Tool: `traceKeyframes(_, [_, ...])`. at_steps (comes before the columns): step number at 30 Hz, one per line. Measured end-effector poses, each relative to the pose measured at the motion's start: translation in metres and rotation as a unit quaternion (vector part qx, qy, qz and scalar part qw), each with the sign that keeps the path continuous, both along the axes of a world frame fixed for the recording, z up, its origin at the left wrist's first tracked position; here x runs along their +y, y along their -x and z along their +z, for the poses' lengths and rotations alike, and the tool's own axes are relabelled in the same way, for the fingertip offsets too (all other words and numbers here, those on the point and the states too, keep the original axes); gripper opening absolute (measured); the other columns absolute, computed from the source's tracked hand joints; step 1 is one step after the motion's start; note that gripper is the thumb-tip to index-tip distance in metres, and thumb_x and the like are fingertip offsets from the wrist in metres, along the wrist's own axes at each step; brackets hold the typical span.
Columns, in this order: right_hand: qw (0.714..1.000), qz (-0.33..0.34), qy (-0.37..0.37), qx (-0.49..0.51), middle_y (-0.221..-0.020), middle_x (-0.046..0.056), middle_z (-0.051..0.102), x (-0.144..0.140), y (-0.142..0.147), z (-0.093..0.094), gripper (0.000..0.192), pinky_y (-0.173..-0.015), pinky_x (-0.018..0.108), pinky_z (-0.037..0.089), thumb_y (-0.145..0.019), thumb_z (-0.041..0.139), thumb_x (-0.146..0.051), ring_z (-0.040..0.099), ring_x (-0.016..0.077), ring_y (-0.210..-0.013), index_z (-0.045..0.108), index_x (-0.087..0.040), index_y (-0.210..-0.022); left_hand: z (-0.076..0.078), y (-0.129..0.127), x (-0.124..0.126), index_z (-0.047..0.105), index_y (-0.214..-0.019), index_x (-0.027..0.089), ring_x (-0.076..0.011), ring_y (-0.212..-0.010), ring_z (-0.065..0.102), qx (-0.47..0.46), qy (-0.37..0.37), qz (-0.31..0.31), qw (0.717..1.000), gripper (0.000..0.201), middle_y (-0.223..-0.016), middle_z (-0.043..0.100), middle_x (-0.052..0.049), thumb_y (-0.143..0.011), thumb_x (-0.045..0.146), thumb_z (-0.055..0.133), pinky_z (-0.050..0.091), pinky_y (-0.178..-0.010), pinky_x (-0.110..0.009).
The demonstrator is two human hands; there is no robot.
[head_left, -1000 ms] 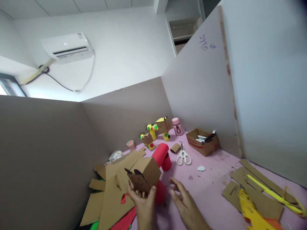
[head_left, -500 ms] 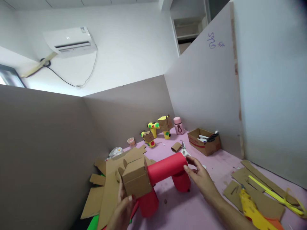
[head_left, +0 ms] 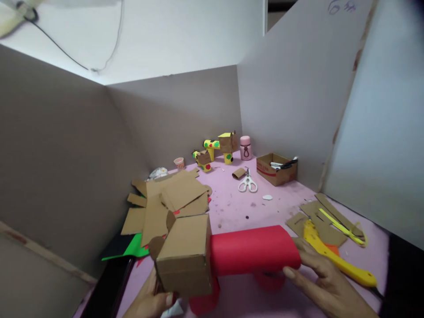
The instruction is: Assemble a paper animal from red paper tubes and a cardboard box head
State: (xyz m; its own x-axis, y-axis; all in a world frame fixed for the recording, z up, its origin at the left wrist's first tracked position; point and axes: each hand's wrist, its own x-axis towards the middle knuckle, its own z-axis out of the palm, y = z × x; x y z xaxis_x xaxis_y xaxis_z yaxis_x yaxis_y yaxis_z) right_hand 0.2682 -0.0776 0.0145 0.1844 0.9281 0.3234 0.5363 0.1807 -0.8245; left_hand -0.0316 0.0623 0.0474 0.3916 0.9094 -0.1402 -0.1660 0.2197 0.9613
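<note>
A toy animal made of a cardboard box head point(head_left: 183, 260) and a red paper tube body point(head_left: 253, 249) is between my hands. Two round brown ears stick out on the head's left side. Red legs point(head_left: 207, 300) show underneath, partly hidden by the body. My left hand point(head_left: 149, 296) grips the head from the lower left, thumb on its bottom edge. My right hand point(head_left: 326, 280) pinches the tube's right end between thumb and fingers. Something small and white point(head_left: 172, 308) lies below my left thumb.
Cardboard sheets point(head_left: 180, 192) lie at left on the pink table. White scissors point(head_left: 247, 182), a tool box point(head_left: 276, 170), yellow animal figures point(head_left: 228, 143) and a pink bottle point(head_left: 245, 148) stand or lie farther back. A yellow glue gun point(head_left: 334, 258) rests at right, near cardboard scraps point(head_left: 326, 223).
My view has tilted down. The toy animal now appears lower and closer, its body more level, with both hands still on it. The scissors show in full now.
</note>
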Motion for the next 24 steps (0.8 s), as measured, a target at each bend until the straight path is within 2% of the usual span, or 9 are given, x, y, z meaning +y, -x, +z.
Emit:
traceKeyframes(4, [1.0, 0.008, 0.017, -0.009, -0.124, 0.002, 0.055, -0.008, 0.0, -0.005, 0.029, -0.099, 0.035, 0.036, -0.088, 0.053, -0.04, 0.046, 0.0234, -0.117, 0.06, -0.034, -0.115, -0.016, -0.005, -0.012, 0.036, -0.136, 0.032, -0.0333, -0.128, 0.039, 0.003, -0.046, -0.018, 0.999, 0.1, -0.134, 0.053, -0.004, -0.049, 0.038, 0.082, 0.038, -0.102, -0.039])
traceKeyframes(8, [1.0, -0.006, 0.006, -0.007, -0.121, 0.002, 0.057, -0.01, -0.002, 0.003, 0.027, -0.095, 0.033, 0.038, -0.084, 0.059, -0.041, 0.048, 0.023, -0.114, 0.062, -0.031, -0.109, -0.028, -0.012, -0.02, 0.014, -0.14, 0.043, -0.0282, -0.13, 0.037, -0.06, -0.06, -0.059, 0.995, 0.11, -0.145, 0.038, 0.0, -0.054, 0.032, 0.081, 0.034, -0.104, -0.039])
traceKeyframes(11, [1.0, -0.005, -0.001, 0.001, -0.116, 0.004, 0.06, -0.011, -0.001, 0.009, 0.024, -0.088, 0.031, 0.042, -0.085, 0.057, -0.041, 0.054, 0.0218, -0.103, 0.065, -0.029, -0.105, -0.038, -0.017, -0.025, 0.002, -0.142, 0.041, -0.0266, -0.132, 0.034, -0.06, -0.059, -0.033, 0.996, 0.114, -0.148, 0.031, -0.005, -0.058, 0.032, 0.079, 0.033, -0.104, -0.038])
traceKeyframes(14, [1.0, 0.004, -0.011, -0.003, -0.106, 0.004, 0.065, -0.007, -0.001, 0.008, 0.025, -0.081, 0.031, 0.045, -0.088, 0.051, -0.042, 0.058, 0.021, -0.089, 0.068, -0.027, -0.099, -0.045, -0.023, -0.027, 0.003, -0.144, 0.026, -0.0294, -0.129, 0.038, -0.011, -0.041, 0.0, 0.999, 0.113, -0.145, 0.035, -0.015, -0.06, 0.035, 0.077, 0.037, -0.1, -0.037])
traceKeyframes(16, [1.0, 0.005, -0.019, 0.005, -0.102, 0.004, 0.067, -0.004, -0.001, 0.002, 0.028, -0.078, 0.031, 0.046, -0.089, 0.049, -0.042, 0.059, 0.0216, -0.086, 0.069, -0.026, -0.099, -0.045, -0.026, -0.028, 0.01, -0.144, 0.015, -0.0315, -0.125, 0.043, 0.025, -0.032, 0.007, 0.999, 0.11, -0.14, 0.04, -0.02, -0.06, 0.037, 0.077, 0.038, -0.099, -0.037])
traceKeyframes(18, [1.0, 0.004, -0.02, 0.022, -0.102, 0.005, 0.067, -0.001, -0.003, -0.006, 0.029, -0.077, 0.032, 0.046, -0.089, 0.049, -0.043, 0.059, 0.0225, -0.088, 0.068, -0.026, -0.102, -0.043, -0.028, -0.029, 0.021, -0.141, 0.009, -0.0319, -0.124, 0.044, 0.046, -0.03, 0.009, 0.998, 0.105, -0.138, 0.043, -0.021, -0.057, 0.037, 0.079, 0.038, -0.099, -0.035])
traceKeyframes(21, [0.999, 0.002, -0.009, 0.038, -0.104, 0.006, 0.066, 0.003, -0.007, -0.017, 0.031, -0.081, 0.034, 0.046, -0.089, 0.048, -0.044, 0.059, 0.0229, -0.088, 0.068, -0.025, -0.104, -0.038, -0.029, -0.025, 0.03, -0.138, 0.011, -0.0302, -0.125, 0.044, 0.05, -0.03, 0.021, 0.998, 0.099, -0.14, 0.042, -0.019, -0.057, 0.038, 0.079, 0.04, -0.098, -0.032])
traceKeyframes(24, [0.999, 0.004, 0.004, 0.044, -0.102, 0.006, 0.066, 0.006, -0.011, -0.022, 0.032, -0.08, 0.035, 0.047, -0.089, 0.048, -0.045, 0.059, 0.0231, -0.086, 0.068, -0.025, -0.104, -0.032, -0.028, -0.005, 0.022, -0.14, 0.015, -0.0282, -0.127, 0.042, 0.064, -0.02, 0.058, 0.996, 0.098, -0.144, 0.035, -0.019, -0.063, 0.053, 0.07, 0.041, -0.096, -0.032])
